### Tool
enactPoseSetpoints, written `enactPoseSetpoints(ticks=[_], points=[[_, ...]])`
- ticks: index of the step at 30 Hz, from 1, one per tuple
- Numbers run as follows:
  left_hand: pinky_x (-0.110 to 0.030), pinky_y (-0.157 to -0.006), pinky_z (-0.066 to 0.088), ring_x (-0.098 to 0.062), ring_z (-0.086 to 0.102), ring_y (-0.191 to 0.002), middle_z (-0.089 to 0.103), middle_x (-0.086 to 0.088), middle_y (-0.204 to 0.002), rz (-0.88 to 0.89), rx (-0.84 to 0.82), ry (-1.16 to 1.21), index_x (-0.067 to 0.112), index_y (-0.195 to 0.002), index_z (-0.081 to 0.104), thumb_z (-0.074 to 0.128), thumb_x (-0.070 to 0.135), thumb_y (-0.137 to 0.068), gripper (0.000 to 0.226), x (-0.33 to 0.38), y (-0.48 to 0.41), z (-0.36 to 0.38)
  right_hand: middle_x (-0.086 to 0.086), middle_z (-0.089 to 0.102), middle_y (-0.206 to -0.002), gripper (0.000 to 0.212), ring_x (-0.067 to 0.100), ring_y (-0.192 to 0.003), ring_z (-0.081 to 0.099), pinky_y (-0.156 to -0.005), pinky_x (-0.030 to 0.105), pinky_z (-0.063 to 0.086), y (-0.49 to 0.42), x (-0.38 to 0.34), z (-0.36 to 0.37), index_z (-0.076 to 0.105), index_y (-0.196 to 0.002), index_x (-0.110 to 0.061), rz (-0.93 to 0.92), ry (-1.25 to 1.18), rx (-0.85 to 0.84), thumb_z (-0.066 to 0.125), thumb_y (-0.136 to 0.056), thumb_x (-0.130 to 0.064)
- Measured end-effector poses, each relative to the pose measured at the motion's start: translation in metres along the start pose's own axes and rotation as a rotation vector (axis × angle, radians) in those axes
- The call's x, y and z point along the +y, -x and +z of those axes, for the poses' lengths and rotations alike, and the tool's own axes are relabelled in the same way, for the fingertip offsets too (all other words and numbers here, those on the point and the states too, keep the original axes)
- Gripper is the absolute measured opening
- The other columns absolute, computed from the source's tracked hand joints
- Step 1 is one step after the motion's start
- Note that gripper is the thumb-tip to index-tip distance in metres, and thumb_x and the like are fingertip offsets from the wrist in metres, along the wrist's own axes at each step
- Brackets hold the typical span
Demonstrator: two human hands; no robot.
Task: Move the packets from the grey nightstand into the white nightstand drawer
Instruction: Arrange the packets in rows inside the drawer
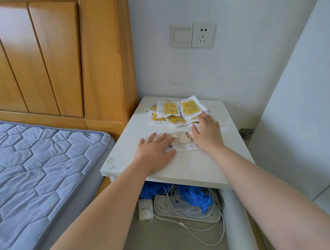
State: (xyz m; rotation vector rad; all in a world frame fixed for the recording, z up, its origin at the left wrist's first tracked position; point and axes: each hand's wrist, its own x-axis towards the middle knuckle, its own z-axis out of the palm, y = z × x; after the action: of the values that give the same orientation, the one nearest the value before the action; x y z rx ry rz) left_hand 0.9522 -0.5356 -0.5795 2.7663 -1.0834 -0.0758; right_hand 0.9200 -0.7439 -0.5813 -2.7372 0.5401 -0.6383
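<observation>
A wooden headboard point(50, 55) fills the upper left of the frame, and a blue quilted mattress point(37, 167) fills the lower left. Right of them, at centre, stands a pale nightstand point(187, 166) against the wall. Below its front edge an open drawer point(156, 240) shows at lower centre, holding a white device point(176, 212), a blue bag point(195, 199) and loose white cable point(209, 236). Two bare forearms come up from the bottom of the frame and cross the front edge of the nightstand top. The left hand point(154, 152) lies palm down at centre, its fingers straight and slightly spread and pointing up and to the right. The right hand point(207, 133) lies palm down just right of it, with straight fingers pointing to the upper left and the thumb held out to the left. Neither hand grips anything. The pile point(172, 110) of yellow-and-white packets lies fanned out at the back of the top, near the wall, and the right fingertips touch its lower right edge. One packet point(180, 142) lies apart, just in front of the pile, with its printed white side up. Its long axis runs left to right across the frame. The left fingers press its left end and the right palm covers its right end. A switch point(182, 35) and socket point(203, 35) sit on the wall above.
</observation>
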Motion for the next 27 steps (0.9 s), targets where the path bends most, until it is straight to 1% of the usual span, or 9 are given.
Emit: enactPoseSetpoints(ticks=[4,8,9,11,14,18,22,25,27], points=[[-0.046,-0.119,0.002,-0.016,0.004,-0.148,0.012,0.015,-0.159,-0.024,0.026,0.008,0.043,-0.149,0.016,0.024,0.056,-0.097,0.054,0.001,-0.001,0.0,0.003,0.029,-0.153,0.051,0.019,-0.144,0.019,-0.117,0.049,0.003,-0.009,0.0,0.004,0.029,-0.145,-0.016,0.025,0.049,-0.186,0.03,-0.1,-0.039],[-0.043,-0.118,0.004,-0.016,0.007,-0.147,0.016,0.01,-0.159,-0.059,0.07,0.05,0.037,-0.149,0.022,0.027,0.054,-0.097,0.055,0.002,-0.001,0.0,0.007,0.06,-0.12,0.038,0.025,-0.123,0.045,-0.115,0.046,0.014,0.003,-0.004,0.002,0.054,-0.123,-0.015,-0.039,0.015,-0.125,0.034,-0.099,-0.036],[-0.042,-0.118,0.004,-0.016,0.008,-0.147,0.017,0.008,-0.159,-0.07,0.085,0.062,0.035,-0.149,0.024,0.028,0.054,-0.097,0.055,0.002,-0.001,0.0,0.006,0.065,-0.106,0.035,0.026,-0.111,0.051,-0.109,0.041,0.026,0.01,-0.006,0.0,0.06,-0.114,-0.013,-0.052,-0.054,-0.07,0.037,-0.098,-0.033],[-0.041,-0.118,0.006,-0.016,0.008,-0.147,0.016,0.005,-0.159,-0.086,0.115,0.085,0.032,-0.148,0.027,0.029,0.054,-0.096,0.056,0.002,-0.001,0.001,0.003,0.065,-0.076,0.036,0.028,-0.084,0.055,-0.077,0.032,0.042,0.022,-0.007,-0.006,0.066,-0.088,-0.008,-0.061,-0.226,0.055,0.04,-0.093,-0.032],[-0.041,-0.119,0.007,-0.017,0.008,-0.147,0.015,0.002,-0.16,-0.105,0.134,0.102,0.029,-0.148,0.027,0.032,0.056,-0.094,0.06,0.002,-0.001,0.002,0.005,0.055,-0.057,0.03,0.026,-0.06,0.048,-0.054,0.031,0.037,0.029,-0.004,-0.012,0.057,-0.064,-0.004,-0.146,-0.321,0.307,0.043,-0.083,-0.022],[-0.04,-0.118,0.007,-0.017,0.009,-0.146,0.016,0.004,-0.159,-0.097,0.108,0.068,0.032,-0.148,0.025,0.034,0.057,-0.094,0.06,0.002,-0.001,0.0,0.01,0.062,-0.092,0.02,0.029,-0.086,0.052,-0.076,0.036,0.041,0.022,-0.002,-0.009,0.066,-0.091,-0.005,-0.05,-0.194,0.428,0.052,-0.086,-0.018],[-0.041,-0.118,0.005,-0.016,0.005,-0.147,0.013,0.006,-0.16,-0.058,0.09,0.075,0.038,-0.148,0.025,0.032,0.043,-0.1,0.049,0.0,0.0,-0.001,0.008,0.05,-0.134,0.057,0.028,-0.13,0.037,-0.109,0.046,0.022,0.015,0.0,-0.003,0.051,-0.13,-0.01,0.112,0.05,0.116,0.045,-0.092,-0.052],[-0.04,-0.119,0.006,-0.017,0.004,-0.147,0.012,0.005,-0.16,-0.066,0.124,0.12,0.037,-0.148,0.028,0.032,0.032,-0.102,0.046,-0.002,0.0,-0.002,0.008,0.028,-0.152,0.078,0.026,-0.142,0.017,-0.113,0.051,0.012,0.011,0.001,-0.002,0.045,-0.136,-0.007,0.242,0.086,-0.026,0.036,-0.088,-0.068],[-0.039,-0.118,0.007,-0.018,0.006,-0.147,0.015,0.003,-0.159,-0.092,0.164,0.15,0.036,-0.148,0.029,0.032,0.029,-0.102,0.047,-0.002,0.001,-0.002,0.009,0.021,-0.154,0.076,0.027,-0.143,0.013,-0.114,0.05,0.013,0.01,0.002,-0.001,0.052,-0.13,-0.005,0.289,0.099,-0.057,0.039,-0.088,-0.067]])
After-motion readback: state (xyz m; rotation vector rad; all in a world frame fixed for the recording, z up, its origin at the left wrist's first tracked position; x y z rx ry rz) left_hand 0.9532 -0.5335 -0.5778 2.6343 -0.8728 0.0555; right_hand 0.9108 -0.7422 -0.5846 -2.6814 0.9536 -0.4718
